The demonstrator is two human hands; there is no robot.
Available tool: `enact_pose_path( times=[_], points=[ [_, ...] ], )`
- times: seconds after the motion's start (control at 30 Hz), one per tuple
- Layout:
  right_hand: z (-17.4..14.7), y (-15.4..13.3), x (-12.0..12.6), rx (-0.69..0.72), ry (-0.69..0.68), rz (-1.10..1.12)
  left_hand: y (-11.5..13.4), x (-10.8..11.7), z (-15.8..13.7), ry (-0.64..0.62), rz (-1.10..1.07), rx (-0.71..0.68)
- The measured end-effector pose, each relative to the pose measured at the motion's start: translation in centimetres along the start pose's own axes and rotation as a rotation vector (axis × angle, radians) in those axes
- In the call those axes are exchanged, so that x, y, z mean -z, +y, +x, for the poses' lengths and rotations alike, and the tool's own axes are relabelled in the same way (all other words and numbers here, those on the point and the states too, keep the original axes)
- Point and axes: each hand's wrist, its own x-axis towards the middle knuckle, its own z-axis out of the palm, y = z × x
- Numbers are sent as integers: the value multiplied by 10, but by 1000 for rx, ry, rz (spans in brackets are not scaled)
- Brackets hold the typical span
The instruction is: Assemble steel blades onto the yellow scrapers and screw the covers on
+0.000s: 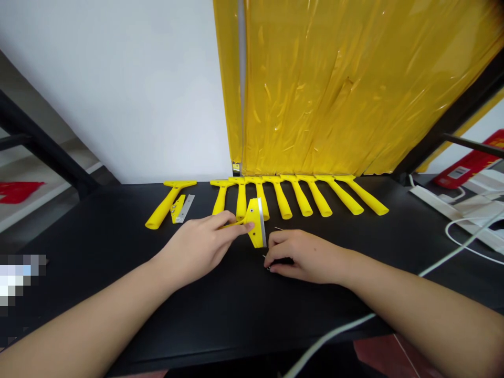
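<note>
A yellow scraper (pixel 255 224) with a metal blade along its right edge is in my left hand (pixel 202 244), which is closed round its handle. Two small dark holes show in the scraper's head. Just right of the blade, my right hand (pixel 297 256) is low over the table with thumb and fingers pinched. Something tiny and shiny shows at those fingertips, too small to name. Behind the hands lies a row of yellow scraper handles (pixel 301 199). To the left, another handle (pixel 163 210) lies beside a yellow head piece (pixel 178 208) and a loose metal blade (pixel 185 208).
The black table (pixel 220 315) runs up to a white panel (pixel 157 94) and yellow plastic sheeting (pixel 307 89) at the back. A white power strip (pixel 457 218) with cables lies at right. A pale cable (pixel 338 331) crosses the front edge under my right forearm.
</note>
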Motion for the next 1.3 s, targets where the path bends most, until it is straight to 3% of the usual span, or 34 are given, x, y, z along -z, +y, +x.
enact_pose_path(
  times=[0.23,0.3,0.43,0.53,0.83,1.1,1.3],
  points=[
    [3,-11,0,-10,-27,-27,1,0,1,6,2,-15],
    [2,-14,0,9,60,10,2,0,1,8,12,-18],
    [3,-13,-1,-29,375,128,7,0,0,20,35,-35],
    [6,-8,-2,-92,490,194,10,0,-1,53,45,-62],
    [15,-1,-13,-130,493,439,17,0,0,55,51,-83],
    [20,1,-24,-189,490,786,21,-1,-1,80,66,-81],
    [21,0,-20,-206,490,844,21,-3,-1,98,47,-84]
  ],
)
